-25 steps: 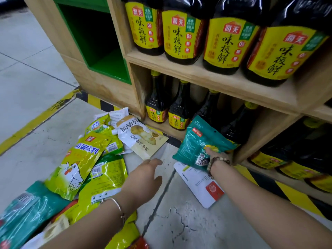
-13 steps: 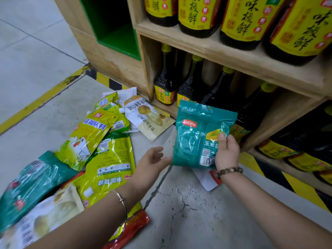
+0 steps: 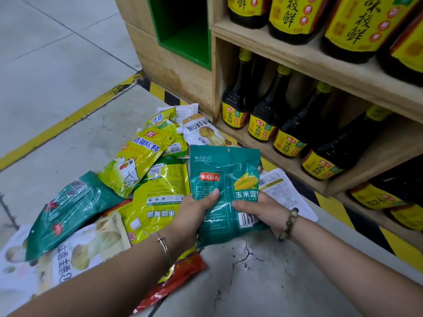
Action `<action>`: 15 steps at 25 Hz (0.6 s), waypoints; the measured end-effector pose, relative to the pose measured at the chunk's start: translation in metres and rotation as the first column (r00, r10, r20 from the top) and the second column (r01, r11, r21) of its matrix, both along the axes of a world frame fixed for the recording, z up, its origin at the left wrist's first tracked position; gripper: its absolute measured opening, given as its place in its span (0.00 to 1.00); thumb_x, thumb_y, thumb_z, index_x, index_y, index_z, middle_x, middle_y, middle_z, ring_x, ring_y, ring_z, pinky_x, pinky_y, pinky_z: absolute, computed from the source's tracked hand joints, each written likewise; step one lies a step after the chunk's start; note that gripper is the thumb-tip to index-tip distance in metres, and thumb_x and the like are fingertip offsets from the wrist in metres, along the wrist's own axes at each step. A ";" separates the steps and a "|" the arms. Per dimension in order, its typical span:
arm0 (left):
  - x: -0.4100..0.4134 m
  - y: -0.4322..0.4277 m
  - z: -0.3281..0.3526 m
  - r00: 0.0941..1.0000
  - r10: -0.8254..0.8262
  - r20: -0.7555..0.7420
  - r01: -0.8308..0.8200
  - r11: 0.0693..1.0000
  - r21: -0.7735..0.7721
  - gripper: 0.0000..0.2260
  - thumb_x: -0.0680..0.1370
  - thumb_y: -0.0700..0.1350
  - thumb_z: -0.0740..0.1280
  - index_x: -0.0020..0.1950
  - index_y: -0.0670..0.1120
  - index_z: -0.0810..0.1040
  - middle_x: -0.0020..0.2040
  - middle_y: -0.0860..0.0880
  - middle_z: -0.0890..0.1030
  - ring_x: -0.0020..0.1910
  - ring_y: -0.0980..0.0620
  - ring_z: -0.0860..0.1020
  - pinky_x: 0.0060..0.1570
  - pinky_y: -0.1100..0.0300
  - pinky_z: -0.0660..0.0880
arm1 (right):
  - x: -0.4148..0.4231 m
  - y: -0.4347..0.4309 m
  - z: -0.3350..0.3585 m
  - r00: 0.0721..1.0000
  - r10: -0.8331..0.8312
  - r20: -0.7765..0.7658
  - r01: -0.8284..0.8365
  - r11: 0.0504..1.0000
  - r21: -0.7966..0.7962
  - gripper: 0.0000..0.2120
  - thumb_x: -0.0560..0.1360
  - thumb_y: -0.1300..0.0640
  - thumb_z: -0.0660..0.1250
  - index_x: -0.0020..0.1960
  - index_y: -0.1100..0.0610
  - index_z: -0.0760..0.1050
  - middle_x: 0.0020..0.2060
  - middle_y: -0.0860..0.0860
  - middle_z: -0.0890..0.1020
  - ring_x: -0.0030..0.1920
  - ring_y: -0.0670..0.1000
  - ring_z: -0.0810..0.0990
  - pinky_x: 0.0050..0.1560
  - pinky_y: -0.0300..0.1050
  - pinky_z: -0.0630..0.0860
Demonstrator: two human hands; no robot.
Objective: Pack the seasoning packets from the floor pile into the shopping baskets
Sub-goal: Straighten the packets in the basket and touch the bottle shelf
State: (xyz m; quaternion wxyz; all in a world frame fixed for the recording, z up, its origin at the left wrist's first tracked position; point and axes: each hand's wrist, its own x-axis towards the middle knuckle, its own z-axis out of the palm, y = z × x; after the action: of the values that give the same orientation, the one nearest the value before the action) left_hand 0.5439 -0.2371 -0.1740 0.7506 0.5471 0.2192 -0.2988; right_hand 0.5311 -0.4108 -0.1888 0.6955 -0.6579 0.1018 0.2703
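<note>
Head view: hands (image 3: 194, 216) (image 3: 263, 209) partly behind teal packet (image 3: 215, 163)

My left hand (image 3: 194, 213) and right hand (image 3: 263, 208) grip the teal packet (image 3: 224, 170), thumbs on top; forearms extend from 7 and 4 o'clock.

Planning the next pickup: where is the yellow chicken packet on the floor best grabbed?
The yellow chicken packet lies flat on top of the pile, its near end overlapping other packets. Probably pinch that near end, thumb on top, reaching from the person's side. The left hand and right hand hold the green corn packet.
</note>
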 end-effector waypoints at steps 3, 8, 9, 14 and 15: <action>-0.006 -0.005 -0.001 0.998 0.034 -0.051 -0.033 0.999 0.016 0.09 0.75 0.45 0.70 0.51 0.42 0.80 0.44 0.41 0.85 0.40 0.43 0.84 0.31 0.56 0.79 | -0.006 0.007 -0.007 0.989 -0.122 0.078 0.139 0.949 -0.283 0.10 0.72 0.51 0.70 0.49 0.56 0.79 0.45 0.52 0.84 0.48 0.54 0.82 0.52 0.49 0.78; -0.007 -0.013 -0.005 0.996 0.057 -0.075 -0.051 0.995 0.080 0.09 0.75 0.45 0.70 0.50 0.41 0.80 0.41 0.41 0.85 0.37 0.43 0.84 0.29 0.56 0.78 | -0.011 0.006 -0.017 0.975 -0.202 0.091 0.222 0.901 -0.372 0.14 0.73 0.46 0.67 0.40 0.57 0.79 0.36 0.51 0.83 0.40 0.54 0.81 0.40 0.42 0.76; -0.006 -0.013 -0.006 0.995 0.067 -0.067 -0.061 0.994 0.089 0.08 0.75 0.45 0.70 0.50 0.41 0.80 0.40 0.41 0.85 0.37 0.43 0.84 0.28 0.55 0.78 | -0.009 -0.001 -0.019 0.974 -0.213 0.077 0.225 0.886 -0.406 0.17 0.75 0.44 0.64 0.34 0.55 0.76 0.30 0.48 0.80 0.35 0.51 0.79 0.35 0.41 0.73; 0.000 -0.005 -0.013 0.988 0.126 -0.092 -0.112 0.984 0.139 0.06 0.76 0.44 0.69 0.46 0.41 0.79 0.35 0.42 0.84 0.32 0.44 0.83 0.25 0.55 0.77 | 0.007 -0.078 -0.050 0.964 -0.240 0.114 0.226 0.515 -0.827 0.17 0.73 0.45 0.68 0.54 0.55 0.75 0.55 0.55 0.79 0.54 0.54 0.77 0.53 0.47 0.72; 0.000 -0.003 -0.015 0.986 0.131 -0.102 -0.114 0.981 0.155 0.06 0.76 0.44 0.69 0.46 0.40 0.79 0.35 0.42 0.84 0.32 0.44 0.83 0.25 0.55 0.77 | 0.007 -0.090 -0.057 0.974 -0.219 0.061 0.157 0.452 -0.878 0.23 0.71 0.46 0.70 0.61 0.56 0.71 0.61 0.56 0.75 0.60 0.55 0.74 0.57 0.48 0.72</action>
State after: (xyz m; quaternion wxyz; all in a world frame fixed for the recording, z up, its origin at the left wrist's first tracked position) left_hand 0.5442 -0.2401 -0.1891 0.7112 0.5694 0.3157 -0.2650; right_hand 0.5384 -0.5012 -0.2458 0.2821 -0.8967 0.3187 0.1213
